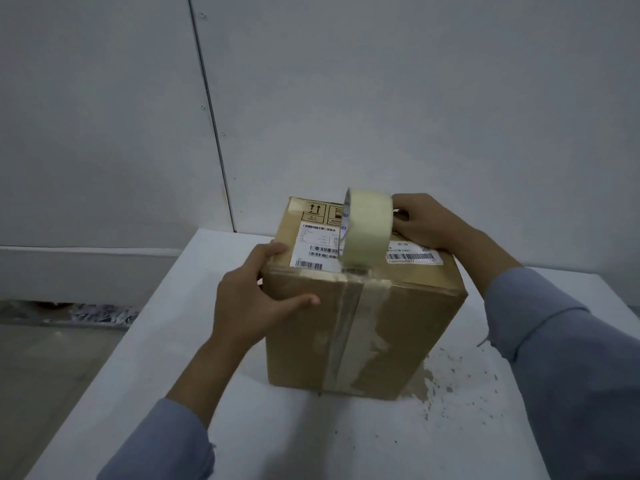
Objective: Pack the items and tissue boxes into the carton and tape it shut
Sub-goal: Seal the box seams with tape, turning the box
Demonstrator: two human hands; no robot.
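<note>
A closed brown carton [301,341] stands on a white worktop [277,427]. The left grip [252,299] clasps its upper left corner, fingers curled over the top edge and thumb flat on the front face. The right grip [426,220] curls around a pale tape roll [367,233], holding it upright on the carton's top, to the right of the left grip. Below the roll, a tape strip [349,323] runs down the front face.

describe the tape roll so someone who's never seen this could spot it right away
On the white table stands a closed brown carton with shipping labels on top. The tape roll stands on edge at the carton's near top edge, held by the right hand. It is the only round, pale cream thing there.
</note>
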